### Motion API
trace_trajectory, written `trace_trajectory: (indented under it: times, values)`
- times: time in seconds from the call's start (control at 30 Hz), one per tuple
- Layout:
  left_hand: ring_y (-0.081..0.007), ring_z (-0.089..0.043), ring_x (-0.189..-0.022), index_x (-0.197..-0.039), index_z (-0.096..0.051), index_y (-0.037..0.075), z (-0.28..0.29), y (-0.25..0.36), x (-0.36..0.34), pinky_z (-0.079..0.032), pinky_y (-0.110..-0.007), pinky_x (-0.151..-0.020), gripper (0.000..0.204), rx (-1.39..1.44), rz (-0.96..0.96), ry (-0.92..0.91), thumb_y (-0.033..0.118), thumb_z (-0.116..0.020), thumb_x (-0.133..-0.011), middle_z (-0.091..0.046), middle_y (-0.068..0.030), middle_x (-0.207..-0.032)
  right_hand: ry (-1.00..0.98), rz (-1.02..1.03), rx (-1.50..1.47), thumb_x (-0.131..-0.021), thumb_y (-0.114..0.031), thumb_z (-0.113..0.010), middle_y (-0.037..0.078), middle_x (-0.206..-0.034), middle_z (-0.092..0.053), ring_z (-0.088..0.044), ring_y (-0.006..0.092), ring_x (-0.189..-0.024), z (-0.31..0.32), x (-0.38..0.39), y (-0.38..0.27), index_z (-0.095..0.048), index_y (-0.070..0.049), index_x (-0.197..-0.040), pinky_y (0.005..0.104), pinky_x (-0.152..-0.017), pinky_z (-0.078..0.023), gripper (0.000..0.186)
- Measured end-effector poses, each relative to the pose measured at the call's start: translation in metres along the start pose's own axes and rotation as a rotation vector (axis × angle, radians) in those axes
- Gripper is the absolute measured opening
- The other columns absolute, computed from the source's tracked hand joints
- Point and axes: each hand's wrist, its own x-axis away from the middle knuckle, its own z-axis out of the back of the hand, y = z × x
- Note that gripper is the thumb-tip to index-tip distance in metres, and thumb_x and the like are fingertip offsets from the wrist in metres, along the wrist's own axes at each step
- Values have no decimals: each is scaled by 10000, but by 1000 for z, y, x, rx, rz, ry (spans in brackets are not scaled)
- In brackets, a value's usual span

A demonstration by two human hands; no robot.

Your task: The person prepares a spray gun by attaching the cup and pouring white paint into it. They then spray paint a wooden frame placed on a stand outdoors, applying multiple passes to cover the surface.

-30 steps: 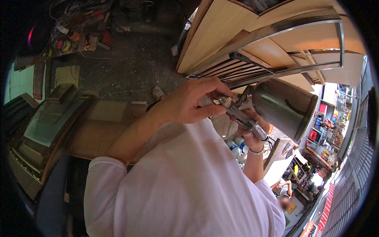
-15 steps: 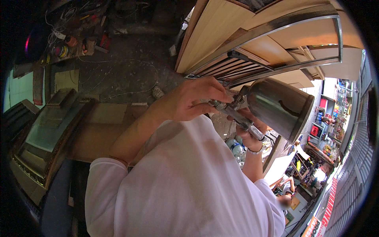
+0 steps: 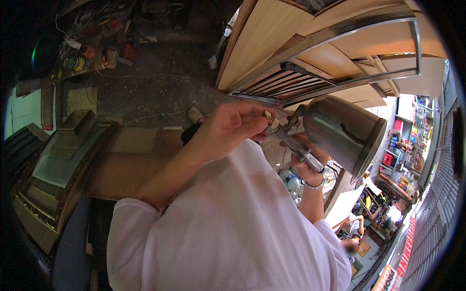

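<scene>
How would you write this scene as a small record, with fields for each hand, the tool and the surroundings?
Left hand: thumb and fingers at the small end fitting of the spray gun
Right hand: wrapped around the spray gun; wristband on this wrist
Tool: metal, with a large grey cup
Picture left: ornate frame
Upper right: wooden boards, metal frame
Lower right: another person

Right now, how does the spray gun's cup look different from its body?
The cup is wide and rounded; the body is narrow and long. The cup looks duller, with a dark curved mark; the body has brighter glints. Both look metallic grey.
</scene>
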Motion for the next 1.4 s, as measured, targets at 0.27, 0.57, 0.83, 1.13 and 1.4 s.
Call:
trace_trajectory:
  times: [0.27, 0.57, 0.83, 1.13, 1.4]
  values:
    - [-172, -645, -1175, -1374, -571, -10, -2, 7, 10, -569, -334, -973, 429, -22, -59, 17, 249, -609, -1034, -675, -123, -1282, -54, 40, 118, -964, -506, -665, 100, -919, -780, -619, 162, -810, -6, -9, -6, -674, 70, -1121, 339, -735, -511, 597]
    - [-200, -644, -1183, -1384, -549, 25, -8, -7, 6, -551, -370, -998, 488, 198, -231, -7, 270, -689, -986, -664, -104, -1301, 22, -50, -239, -898, -430, -761, 181, -1163, -692, -606, 271, -1093, -17, 1, 5, -614, 54, -1278, 399, -973, -445, 632]
    - [-158, -636, -1107, -1276, -613, 53, -23, -32, 4, -549, -355, -942, 443, 389, -266, 175, 275, -767, -925, -670, -83, -1230, -89, -111, -265, -920, -271, -755, 171, -1409, -608, -571, 276, -1315, -25, 4, 6, -538, 22, -1414, 393, -1088, -441, 614]
    - [-121, -645, -1033, -1236, -633, 48, -1, -32, 9, -562, -325, -891, 360, 445, -355, 102, 218, -754, -942, -668, -50, -1203, -34, -86, -125, -875, -514, -755, 202, -1113, -685, -602, 194, -814, -45, -12, 1, -565, 106, -1286, 313, -684, -435, 768]
    - [-206, -639, -1125, -1242, -639, 13, 26, -18, 18, -516, -378, -982, 483, 347, -434, 289, 371, -741, -934, -699, -118, -1151, -81, -40, -422, -889, -264, -815, 257, -1293, -651, -625, 343, -1222, -74, -30, -4, -544, 120, -1354, 463, -1062, -465, 661]
